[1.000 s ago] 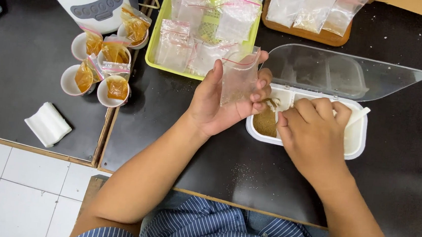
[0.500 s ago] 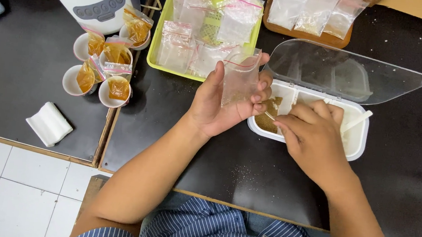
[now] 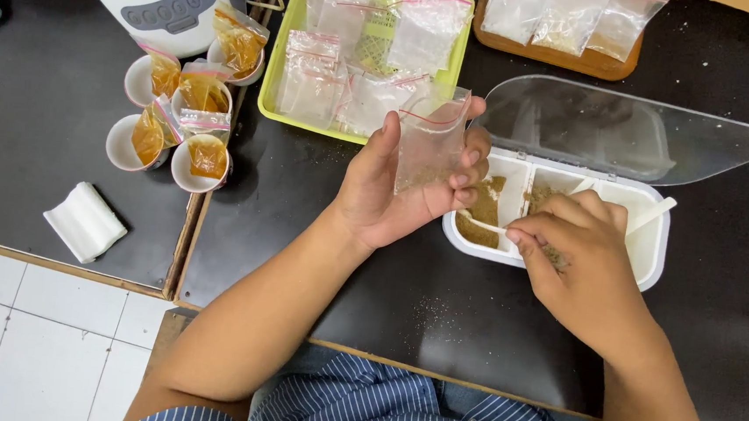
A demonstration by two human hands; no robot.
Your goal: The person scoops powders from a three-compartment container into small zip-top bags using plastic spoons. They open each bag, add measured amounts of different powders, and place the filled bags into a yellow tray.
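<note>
You are holding a small clear bag (image 3: 430,140) upright in your left hand (image 3: 393,190), thumb on one face and fingertips curled round the other, so the grip is closed lightly on it, just above the near left corner of the white box (image 3: 644,256). The bag's long axis is running up and away from you, its red-striped mouth pointing toward the yellow tray (image 3: 270,89), and a little brown powder is sitting at its bottom. Your right hand (image 3: 577,260) is pinching a small white spoon (image 3: 479,224) between thumb and fingers, the bowl reaching left into the brown powder (image 3: 484,211) in the box's left compartment. You are at the scooping step of filling the bag, as it looks. The next move is calling for a level lift of the spoon to the bag's mouth, which I cannot tell is spread wide enough, so be ready to open it with your fingertips.
</note>
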